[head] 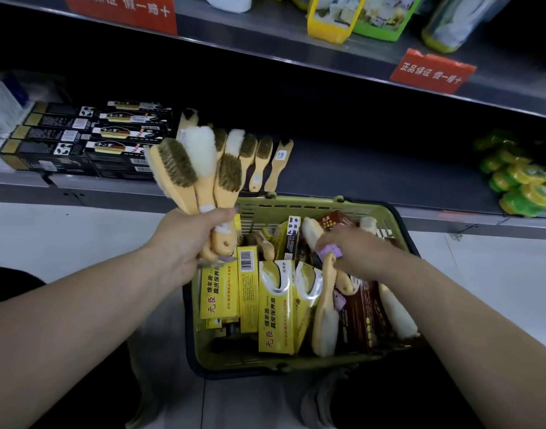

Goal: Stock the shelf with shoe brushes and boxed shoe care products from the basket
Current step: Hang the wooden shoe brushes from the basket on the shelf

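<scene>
My left hand grips a bunch of wooden shoe brushes by their handles, bristles fanned upward in front of the lower shelf. My right hand is down in the olive green basket, fingers closed on the handle of a wooden brush with pale wool. The basket also holds several yellow boxes, dark brown boxes and more brushes. On the shelf, several wooden brushes lie in a row beside stacked black boxes.
Green and yellow round tins sit at the shelf's right end. An upper shelf carries red price signs and packaged goods. White packs stand at far left. The basket rests on a pale tiled floor.
</scene>
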`<state>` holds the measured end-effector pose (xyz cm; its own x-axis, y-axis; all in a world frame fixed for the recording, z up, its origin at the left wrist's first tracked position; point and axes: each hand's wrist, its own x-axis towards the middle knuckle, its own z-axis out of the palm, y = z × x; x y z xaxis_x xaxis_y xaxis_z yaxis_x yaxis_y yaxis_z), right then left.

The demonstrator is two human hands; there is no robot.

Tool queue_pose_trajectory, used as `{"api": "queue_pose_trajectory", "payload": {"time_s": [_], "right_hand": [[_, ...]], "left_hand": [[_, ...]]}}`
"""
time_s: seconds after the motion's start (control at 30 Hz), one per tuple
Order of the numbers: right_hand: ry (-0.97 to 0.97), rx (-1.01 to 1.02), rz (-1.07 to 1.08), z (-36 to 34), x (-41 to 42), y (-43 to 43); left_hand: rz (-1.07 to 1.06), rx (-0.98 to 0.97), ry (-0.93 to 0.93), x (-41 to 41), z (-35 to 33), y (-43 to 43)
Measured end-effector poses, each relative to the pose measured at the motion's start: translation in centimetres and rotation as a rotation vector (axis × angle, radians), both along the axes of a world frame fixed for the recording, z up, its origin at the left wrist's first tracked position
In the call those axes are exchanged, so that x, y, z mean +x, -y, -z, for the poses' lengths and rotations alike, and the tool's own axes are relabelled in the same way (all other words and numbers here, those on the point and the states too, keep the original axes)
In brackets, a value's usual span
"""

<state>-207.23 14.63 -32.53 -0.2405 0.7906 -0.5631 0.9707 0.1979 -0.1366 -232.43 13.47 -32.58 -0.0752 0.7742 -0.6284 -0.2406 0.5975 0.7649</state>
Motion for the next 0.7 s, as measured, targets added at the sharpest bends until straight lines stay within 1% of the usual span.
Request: {"api": "queue_pose_trajectory", "payload": {"time_s": [0.03,0.07,0.13,0.2,0.27,0.33,0.4,0.47,0.53,0.57,0.67,0.7], "right_hand": [[0.106,-0.069,-0.107,1.3,0.2,0.5],[0.181,-0.089,-0.195,2.4,0.3,1.1],[0.249,0.009,-0.298,3.9,0.3,2.0],[0.279,0.113,-0.346,3.9,0.5,2.0],[0.299,0.113,-0.341,2.7,1.3,1.1],[0.228,0.145,-0.221,0.5,1.9,0.0],[0.057,0.263,-0.006,-1.7,2.0,-0.7],[-0.197,0.362,0.243,-3.0,1.3,-0.8],[-0.431,0.36,0.458,-3.4,0.1,-1.1],[-0.56,0.292,0.566,-3.5,-0.6,-1.2],[-1.014,-0.045,0.904,-3.6,-3.1,-1.3],[-1.127,-0.13,1.005,-3.6,-3.8,-1.2]], "left_hand": [[-0.013,0.019,-0.001,0.0,-0.1,0.0],[-0.029,0.039,-0.001,-0.1,-0.1,0.0],[-0.05,0.065,-0.014,-0.3,-0.1,-0.1],[-0.062,0.064,-0.036,-0.6,0.0,-0.1],[-0.071,0.067,-0.043,-0.9,0.2,-0.1],[-0.077,0.072,-0.045,-1.2,0.3,0.0],[-0.094,0.078,-0.037,-1.3,0.4,0.0],[-0.114,0.079,-0.043,-1.3,0.3,0.0],[-0.156,0.076,-0.047,-1.1,-0.2,-0.1],[-0.186,0.078,-0.033,-1.0,-0.5,-0.1],[-0.245,0.088,0.011,-0.6,-1.7,-0.3],[-0.261,0.09,0.025,-0.5,-2.0,-0.3]]}}
